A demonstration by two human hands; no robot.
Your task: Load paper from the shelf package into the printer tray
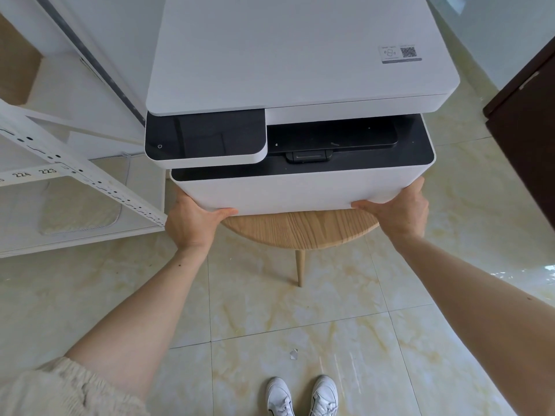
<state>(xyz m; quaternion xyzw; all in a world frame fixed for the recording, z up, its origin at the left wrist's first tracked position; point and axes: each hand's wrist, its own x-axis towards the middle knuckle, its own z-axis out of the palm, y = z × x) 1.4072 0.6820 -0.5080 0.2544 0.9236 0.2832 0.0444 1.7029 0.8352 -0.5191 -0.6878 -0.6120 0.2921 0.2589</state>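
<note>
Both hands on the printer's lower front corners

White shoes [302, 396] stand on the tiled floor [300, 325]; bare forearms reach forward. The left hand [192, 220] clasps the bottom left corner of the printer [300, 70], thumb across its white front panel [294, 192], fingers hidden beneath. The right hand [401, 210] grips the bottom right corner likewise. The printer sits on a round wooden bench [300, 228]. A white shelf [75, 181] stands at left.
</note>
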